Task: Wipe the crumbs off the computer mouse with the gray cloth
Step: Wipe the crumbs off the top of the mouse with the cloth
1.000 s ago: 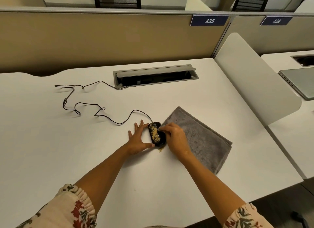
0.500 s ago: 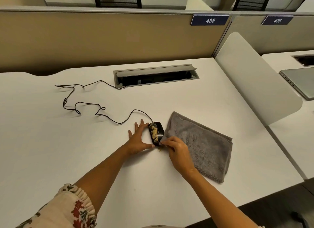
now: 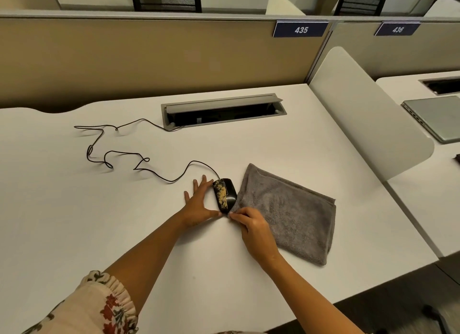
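A black wired computer mouse (image 3: 227, 193) lies on the white desk (image 3: 124, 209), its left half covered with yellowish crumbs (image 3: 221, 193). My left hand (image 3: 199, 204) lies flat beside the mouse's left side, fingers straight, thumb touching its near end. The folded gray cloth (image 3: 288, 211) lies just right of the mouse, its left edge against it. My right hand (image 3: 251, 224) pinches the cloth's near left corner close to the mouse's near end.
The mouse cable (image 3: 119, 154) snakes left and back into a gray cable box (image 3: 221, 109) set in the desk. A white divider (image 3: 368, 114) stands at the right, with a closed laptop (image 3: 438, 117) on the neighbouring desk. A tan partition (image 3: 149, 54) rises behind.
My right hand slid with the cloth corner from the top of the mouse down to its near end, exposing the mouse's right half. The left hand stayed put.
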The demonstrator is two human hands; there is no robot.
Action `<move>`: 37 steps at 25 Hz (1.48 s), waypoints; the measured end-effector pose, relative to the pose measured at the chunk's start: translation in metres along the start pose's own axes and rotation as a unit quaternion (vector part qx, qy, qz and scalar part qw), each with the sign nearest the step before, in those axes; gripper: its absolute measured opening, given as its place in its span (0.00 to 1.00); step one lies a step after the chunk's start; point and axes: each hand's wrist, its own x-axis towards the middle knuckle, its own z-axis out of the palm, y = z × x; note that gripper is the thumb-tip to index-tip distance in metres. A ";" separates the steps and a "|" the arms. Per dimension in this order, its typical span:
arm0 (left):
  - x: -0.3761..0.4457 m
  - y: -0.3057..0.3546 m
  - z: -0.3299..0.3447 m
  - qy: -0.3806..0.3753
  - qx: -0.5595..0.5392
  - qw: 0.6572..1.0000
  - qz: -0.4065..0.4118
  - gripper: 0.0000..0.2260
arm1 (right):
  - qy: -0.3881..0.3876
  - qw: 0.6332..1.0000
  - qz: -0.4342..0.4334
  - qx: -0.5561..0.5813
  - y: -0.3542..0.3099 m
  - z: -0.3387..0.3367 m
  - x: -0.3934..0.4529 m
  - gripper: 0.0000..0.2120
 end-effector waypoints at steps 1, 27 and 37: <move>0.000 0.000 0.000 0.001 -0.001 1.000 0.000 0.48 | -0.003 1.000 0.001 -0.005 0.002 0.000 0.000 0.12; 0.000 0.000 0.000 0.002 0.005 1.000 -0.001 0.48 | 0.034 0.999 -0.036 0.005 -0.003 0.007 -0.004 0.09; 0.002 -0.003 0.000 0.001 0.012 1.000 -0.007 0.48 | 0.025 0.999 -0.037 0.024 -0.004 0.002 -0.004 0.11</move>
